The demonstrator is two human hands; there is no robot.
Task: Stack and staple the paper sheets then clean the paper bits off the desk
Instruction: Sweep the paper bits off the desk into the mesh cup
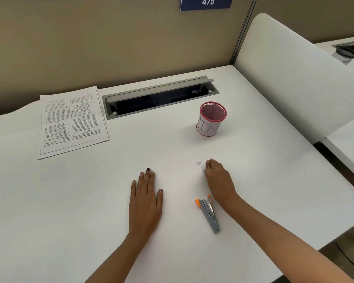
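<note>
paper sheets (72, 121): stacked at the far left of the tabletop (49, 201), just beside the cable tray (159, 97). Edges are slightly offset. Can't tell if there's a staple (too small).
stapler (208, 213): lying flat, close to the right forearm, nobody holding it.
paper bits (199, 164): small scatter of white flecks right of centre, between stapler and bin. A couple of stray specks lie a little further toward the bin.
bin (212, 119): red mesh cup with a paper wrap marked BIN, upright, well apart from the bits.
left hand (145, 201): palm down, fingers (147, 176) straight and flat on the tabletop, holding nothing.
right hand (219, 180): curled over, tips down right at the bits. Cannot tell whether any are pinched.
step: my read is clean-up, gathering the flecks.
handling: the bits are near weightless and limp, hard to see white on white, and likely to cling to skin or drift on a breath.
where to take hold: don't chase single flecks. Sweep them into one clump with the side of the hand, then pinch the clump or slide it into a cupped palm.
risk: a fast sweep scatters them, and strays get missed.
</note>
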